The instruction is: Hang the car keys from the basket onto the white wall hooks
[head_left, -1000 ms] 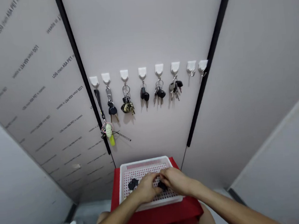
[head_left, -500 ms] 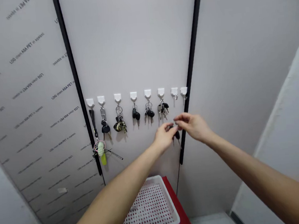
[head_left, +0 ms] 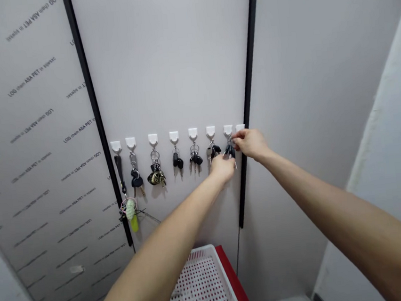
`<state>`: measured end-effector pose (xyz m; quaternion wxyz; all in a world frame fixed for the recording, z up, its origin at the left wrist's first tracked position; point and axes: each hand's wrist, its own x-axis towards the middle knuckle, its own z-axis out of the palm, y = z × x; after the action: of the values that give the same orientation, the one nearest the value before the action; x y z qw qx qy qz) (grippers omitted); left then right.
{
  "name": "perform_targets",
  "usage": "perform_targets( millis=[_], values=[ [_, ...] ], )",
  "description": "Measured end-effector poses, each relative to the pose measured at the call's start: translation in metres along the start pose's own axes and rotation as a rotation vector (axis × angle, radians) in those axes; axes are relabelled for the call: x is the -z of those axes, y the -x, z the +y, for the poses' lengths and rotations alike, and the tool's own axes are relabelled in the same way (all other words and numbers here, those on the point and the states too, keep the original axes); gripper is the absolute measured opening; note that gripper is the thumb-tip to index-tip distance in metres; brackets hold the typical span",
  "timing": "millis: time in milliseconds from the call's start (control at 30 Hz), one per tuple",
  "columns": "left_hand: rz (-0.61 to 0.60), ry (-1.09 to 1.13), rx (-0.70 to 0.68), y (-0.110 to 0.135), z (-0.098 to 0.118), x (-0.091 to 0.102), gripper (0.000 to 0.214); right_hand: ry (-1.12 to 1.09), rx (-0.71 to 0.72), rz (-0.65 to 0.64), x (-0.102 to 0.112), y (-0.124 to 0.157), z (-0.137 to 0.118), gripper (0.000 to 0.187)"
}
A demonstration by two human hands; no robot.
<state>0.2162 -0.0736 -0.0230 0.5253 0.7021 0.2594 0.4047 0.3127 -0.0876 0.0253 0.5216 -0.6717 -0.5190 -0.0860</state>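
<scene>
A row of white wall hooks (head_left: 173,136) crosses the pale panel, most with key bunches hanging from them. My right hand (head_left: 250,143) pinches the ring of a black key bunch (head_left: 229,151) right at the second hook from the right (head_left: 227,130). My left hand (head_left: 222,168) is just below, fingers curled under the hanging keys. The last hook (head_left: 240,127) is partly hidden behind my right hand.
A long strap with a green and pink charm (head_left: 130,209) hangs from the leftmost hook. Black vertical strips (head_left: 248,94) divide the wall panels. Below, a white perforated tray (head_left: 200,292) sits on a red surface (head_left: 240,291).
Both hands rose from the tray with a black key bunch and carried it up to the second hook from the right. The view tilted upward.
</scene>
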Motion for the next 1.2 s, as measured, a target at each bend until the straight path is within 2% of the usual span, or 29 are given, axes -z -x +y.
perform_targets(
  millis=[67, 167, 233, 267, 300, 433, 500, 567, 633, 700, 767, 867, 1000, 1100, 1200],
  values=[
    [-0.070, -0.037, 0.032, 0.019, -0.015, 0.013, 0.036, 0.022, 0.012, 0.009, 0.002, 0.009, 0.001, 0.019],
    [-0.216, -0.103, 0.101, 0.051, -0.055, 0.046, 0.038, 0.077, 0.123, 0.159, 0.000, 0.036, 0.004, 0.022],
    [-0.188, -0.152, 0.206, 0.073, -0.087, 0.075, 0.035, 0.106, 0.199, 0.186, -0.012, 0.066, 0.009, 0.022],
    [-0.159, -0.169, 0.269, 0.084, -0.103, 0.090, 0.033, 0.107, 0.228, 0.122, -0.023, 0.085, 0.013, 0.022],
    [-0.123, -0.183, 0.326, 0.095, -0.118, 0.105, 0.033, 0.098, 0.248, 0.002, -0.037, 0.107, 0.017, 0.021],
    [0.005, -0.266, 0.451, 0.135, -0.161, 0.158, 0.032, 0.027, 0.277, -0.659, -0.109, 0.203, 0.025, 0.021],
    [0.031, -0.330, 0.456, 0.151, -0.172, 0.175, 0.032, 0.012, 0.295, -0.855, -0.142, 0.243, 0.021, 0.022],
    [0.032, -0.370, 0.445, 0.163, -0.178, 0.185, 0.030, 0.027, 0.329, -0.977, -0.168, 0.269, 0.013, 0.026],
    [0.027, -0.379, 0.434, 0.171, -0.182, 0.189, 0.029, 0.086, 0.368, -1.050, -0.187, 0.281, 0.005, 0.033],
    [0.014, -0.391, 0.432, 0.176, -0.185, 0.190, 0.029, 0.182, 0.370, -1.060, -0.200, 0.286, -0.001, 0.035],
    [-0.002, -0.418, 0.422, 0.178, -0.187, 0.189, 0.029, 0.243, 0.335, -1.040, -0.208, 0.287, -0.002, 0.031],
    [-0.026, -0.465, 0.380, 0.180, -0.190, 0.185, 0.028, 0.201, 0.302, -1.034, -0.210, 0.288, 0.004, 0.023],
    [-0.063, -0.492, 0.336, 0.180, -0.195, 0.172, 0.025, 0.109, 0.195, -1.025, -0.197, 0.288, 0.021, 0.030],
    [-0.119, -0.429, 0.317, 0.176, -0.198, 0.152, 0.027, 0.009, 0.118, -0.907, -0.176, 0.277, 0.032, 0.033],
    [-0.173, -0.278, 0.195, 0.161, -0.190, 0.123, 0.032, -0.151, 0.144, -0.760, -0.145, 0.250, 0.035, 0.031]
  ],
)
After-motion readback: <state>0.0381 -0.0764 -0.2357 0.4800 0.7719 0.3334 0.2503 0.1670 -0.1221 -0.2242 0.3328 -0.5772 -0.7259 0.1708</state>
